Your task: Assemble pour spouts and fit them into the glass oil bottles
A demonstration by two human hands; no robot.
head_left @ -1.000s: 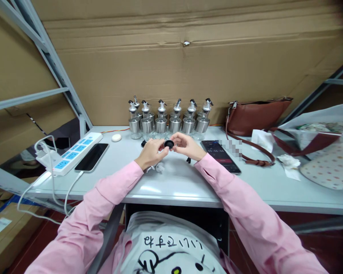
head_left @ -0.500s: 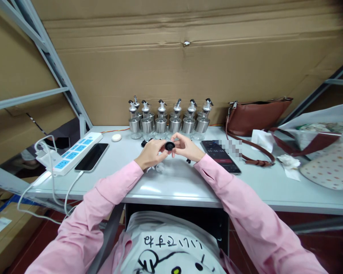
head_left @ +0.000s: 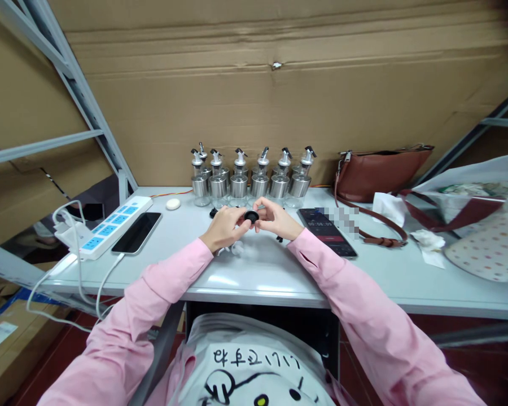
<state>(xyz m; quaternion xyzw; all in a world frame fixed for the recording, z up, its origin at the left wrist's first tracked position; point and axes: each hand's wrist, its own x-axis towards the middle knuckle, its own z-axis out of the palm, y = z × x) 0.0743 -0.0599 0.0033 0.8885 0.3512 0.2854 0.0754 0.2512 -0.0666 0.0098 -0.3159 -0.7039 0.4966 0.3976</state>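
Between my two hands, above the middle of the table, is a small round black bottle stopper (head_left: 251, 216) with a lighter rim. My left hand (head_left: 225, 226) pinches it from the left with thumb and fingers. From the right, my right hand (head_left: 276, 219) grips its other side with bent fingers. Small clear and white plastic pieces (head_left: 236, 248) lie under my left hand, partly hidden. Black parts (head_left: 214, 212) show behind that hand, and another small black part (head_left: 280, 238) lies by my right wrist. Several glass and steel oil bottles (head_left: 239, 183) with pourer spouts stand upright beyond my hands.
At the left are a power strip (head_left: 115, 228), a phone (head_left: 137, 233) and a white round case (head_left: 173, 204). A second phone (head_left: 328, 232) lies right of my hands. Farther right are a brown handbag (head_left: 379, 173), crumpled tissue (head_left: 428, 239) and a dotted bag (head_left: 486, 251). Cardboard (head_left: 279, 101) stands behind the table.
The black stopper has shifted slightly down and right, and its face has tilted a little, while both hands keep hold of it. The bottles stay where they were.
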